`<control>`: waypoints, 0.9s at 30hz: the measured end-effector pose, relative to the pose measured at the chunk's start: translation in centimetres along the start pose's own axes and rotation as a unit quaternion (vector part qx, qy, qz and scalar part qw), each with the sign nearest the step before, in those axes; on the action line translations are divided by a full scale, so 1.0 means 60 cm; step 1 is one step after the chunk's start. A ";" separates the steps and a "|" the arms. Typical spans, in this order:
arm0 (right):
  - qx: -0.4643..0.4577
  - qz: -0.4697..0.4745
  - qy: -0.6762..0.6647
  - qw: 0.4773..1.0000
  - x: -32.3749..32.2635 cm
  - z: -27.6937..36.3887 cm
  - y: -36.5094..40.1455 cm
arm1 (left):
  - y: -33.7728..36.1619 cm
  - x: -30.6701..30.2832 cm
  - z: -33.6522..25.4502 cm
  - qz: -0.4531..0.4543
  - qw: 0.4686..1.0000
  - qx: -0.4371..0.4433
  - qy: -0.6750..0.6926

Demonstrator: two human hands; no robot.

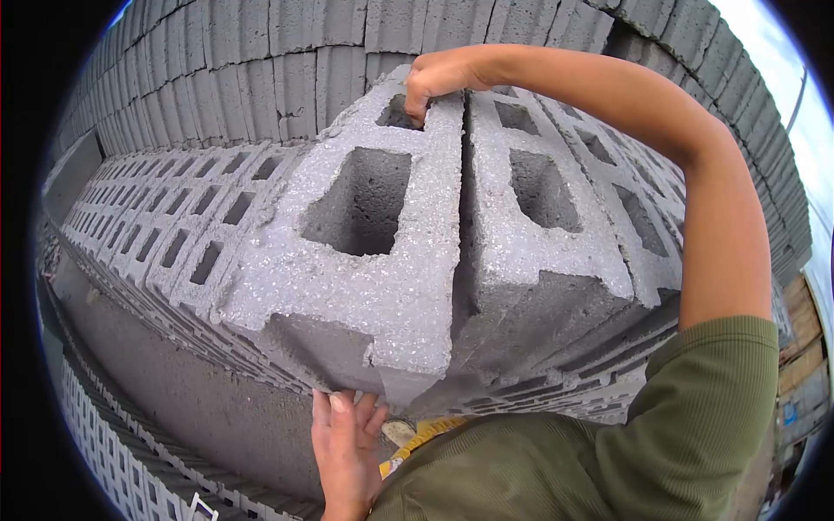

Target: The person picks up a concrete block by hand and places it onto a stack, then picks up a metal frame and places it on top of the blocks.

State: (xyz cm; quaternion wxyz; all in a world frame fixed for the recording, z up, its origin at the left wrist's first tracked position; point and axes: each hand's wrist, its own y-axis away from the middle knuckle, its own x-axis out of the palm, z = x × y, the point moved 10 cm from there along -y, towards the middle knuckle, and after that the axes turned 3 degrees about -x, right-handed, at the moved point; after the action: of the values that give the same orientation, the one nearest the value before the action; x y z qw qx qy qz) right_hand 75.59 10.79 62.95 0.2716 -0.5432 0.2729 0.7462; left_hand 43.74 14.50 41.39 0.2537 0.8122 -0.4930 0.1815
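A grey hollow concrete block (347, 278) stands close in front of me, with a large square hole in the middle and a smaller one at its far end. My right hand (439, 80) reaches across the top, its fingers hooked into the far hole around the block's web. Low at the block's near end, my left hand (346, 443) has its fingertips against the bottom edge; the tips are partly hidden beneath it. A narrow dark gap separates this block from a similar concrete block (547, 234) on its right.
Rows of lower blocks (174, 204) stretch away to the left. A tall wall of stacked blocks (313, 35) closes off the back. A concrete walkway (165, 347) runs at the lower left, with another block row (122, 443) beyond it.
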 end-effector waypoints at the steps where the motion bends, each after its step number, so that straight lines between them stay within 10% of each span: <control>1: 0.006 0.023 0.024 0.999 0.005 0.005 -0.001 | 0.001 -0.010 -0.001 0.005 1.000 -0.003 -0.028; 5: 0.006 0.049 0.063 0.997 0.007 0.015 0.005 | 0.008 -0.059 -0.043 0.011 0.944 0.101 -0.313; 9: 0.002 0.160 0.067 0.985 0.031 0.030 0.024 | 0.002 -0.038 -0.120 -0.116 0.775 0.328 -0.528; 12: -0.011 0.091 0.097 0.991 0.017 0.023 0.019 | -0.043 -0.023 -0.102 -0.060 0.771 0.499 -0.392; 13: -0.033 0.108 0.088 0.990 0.021 0.023 0.014 | -0.071 -0.027 -0.082 -0.002 0.883 0.414 -0.222; 27: -0.010 -0.012 0.095 0.995 -0.004 -0.015 0.004 | -0.094 0.055 -0.120 0.073 0.836 0.474 -0.268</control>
State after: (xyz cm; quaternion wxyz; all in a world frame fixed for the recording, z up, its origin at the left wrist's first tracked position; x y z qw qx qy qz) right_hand 76.06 9.98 63.00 0.2477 -0.6178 0.2833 0.6904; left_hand 49.92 18.60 47.69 -0.3183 0.8114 -0.4536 0.1860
